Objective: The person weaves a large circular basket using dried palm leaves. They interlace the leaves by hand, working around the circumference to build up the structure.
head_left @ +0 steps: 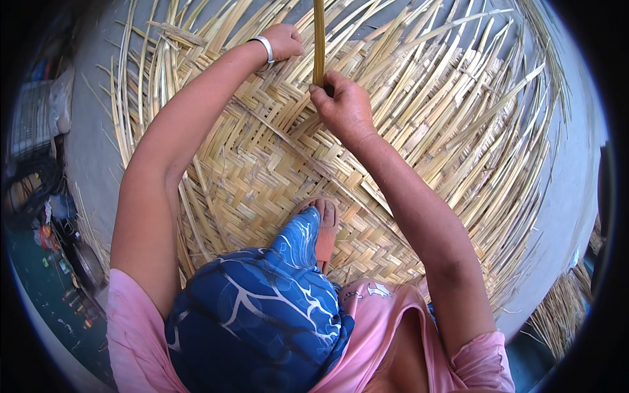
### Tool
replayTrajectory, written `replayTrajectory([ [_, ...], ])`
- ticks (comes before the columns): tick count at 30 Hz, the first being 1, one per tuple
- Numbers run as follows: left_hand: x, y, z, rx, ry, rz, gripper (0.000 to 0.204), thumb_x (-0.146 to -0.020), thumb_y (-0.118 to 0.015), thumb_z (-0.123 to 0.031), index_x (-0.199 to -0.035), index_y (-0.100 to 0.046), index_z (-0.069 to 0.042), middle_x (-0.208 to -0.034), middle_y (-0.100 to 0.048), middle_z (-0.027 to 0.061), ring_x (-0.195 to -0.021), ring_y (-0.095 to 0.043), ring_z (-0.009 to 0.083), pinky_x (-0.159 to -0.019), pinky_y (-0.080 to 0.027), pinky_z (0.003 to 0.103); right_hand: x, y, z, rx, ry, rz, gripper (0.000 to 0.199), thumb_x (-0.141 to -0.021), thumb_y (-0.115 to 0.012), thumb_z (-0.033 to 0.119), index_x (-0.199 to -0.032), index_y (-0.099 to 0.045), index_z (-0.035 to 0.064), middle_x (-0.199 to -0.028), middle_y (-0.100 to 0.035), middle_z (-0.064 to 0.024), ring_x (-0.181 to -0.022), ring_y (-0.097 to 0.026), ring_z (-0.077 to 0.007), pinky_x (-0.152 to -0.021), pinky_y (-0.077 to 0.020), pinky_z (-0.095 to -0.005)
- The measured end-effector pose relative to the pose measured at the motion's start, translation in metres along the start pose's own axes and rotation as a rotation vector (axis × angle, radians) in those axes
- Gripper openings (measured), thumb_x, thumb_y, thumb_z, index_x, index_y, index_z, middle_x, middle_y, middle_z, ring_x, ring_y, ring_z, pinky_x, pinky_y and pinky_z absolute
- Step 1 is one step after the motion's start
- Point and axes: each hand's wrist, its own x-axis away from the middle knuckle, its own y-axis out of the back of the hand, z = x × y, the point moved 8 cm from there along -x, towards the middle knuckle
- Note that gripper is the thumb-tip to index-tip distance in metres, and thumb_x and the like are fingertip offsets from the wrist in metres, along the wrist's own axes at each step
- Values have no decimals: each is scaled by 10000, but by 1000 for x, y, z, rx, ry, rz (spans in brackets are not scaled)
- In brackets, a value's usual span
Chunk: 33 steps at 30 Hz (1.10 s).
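Note:
A mat [249, 170] of split, straw-coloured reed strips, woven in a zigzag pattern, spreads below me, with long loose strip ends fanning out at its far and right sides. My right hand [344, 108] pinches one flat yellow-green reed strip [319, 39] between thumb and fingers; it stands upright and runs out of the top of the picture. My left hand [285, 42], with a silver bangle [265, 47] at the wrist, is at the mat's far woven edge. Its fingers are curled among the strips, and whatever they grip is hidden.
My sandalled foot [325, 219] rests on the mat, beside my raised blue-trousered knee [255, 321]. Grey floor [88, 150] surrounds the mat. A dark pan [88, 262] and mixed clutter lie at the left; a bundle of dry stalks [560, 314] lies at the lower right.

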Motion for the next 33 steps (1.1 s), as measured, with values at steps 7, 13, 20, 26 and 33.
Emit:
replayTrajectory([
  [7, 6, 2, -2, 8, 19, 62, 263, -719, -731, -168, -805, -511, -53, -678, -543, 52, -640, -579, 158, -562, -510, 318, -1, -1, -4, -47, -47, -16, 229, -836, -604, 233, -951, -640, 38, -787, -665, -169, -768, -652, -327, -733, -508, -409],
  [13, -1, -5, -23, -337, -225, -68, 302, -685, -735, -237, -809, -598, 2, -744, -623, 172, -693, -602, 302, -667, -482, 384, -2, -4, -7, -65, -88, -19, 242, -830, -614, 231, -954, -646, 26, -813, -673, -176, -777, -661, -304, -737, -511, -389],
  [20, -3, -17, -11, -174, -37, 100, 341, -700, -747, -242, -896, -649, 19, -849, -680, 144, -758, -647, 228, -695, -504, 333, -5, -7, -16, -152, -123, -38, 257, -826, -605, 210, -985, -648, 13, -834, -680, -176, -793, -669, -284, -744, -512, -368],
  [26, 16, -19, 10, 415, 46, 176, 282, -762, -764, -261, -925, -670, -51, -819, -661, 13, -720, -592, 91, -654, -477, 266, -12, -14, -34, -283, -189, -88, 270, -817, -589, 197, -1004, -637, 8, -842, -682, -172, -795, -668, -293, -746, -511, -369],
  [33, 28, -24, 19, 839, -9, 216, 220, -812, -734, -218, -979, -677, -87, -850, -651, -32, -785, -563, 49, -722, -436, 209, -37, -30, -34, 88, -160, -42, 285, -826, -577, 244, -1031, -635, 54, -896, -678, -177, -847, -654, -328, -786, -508, -409],
])
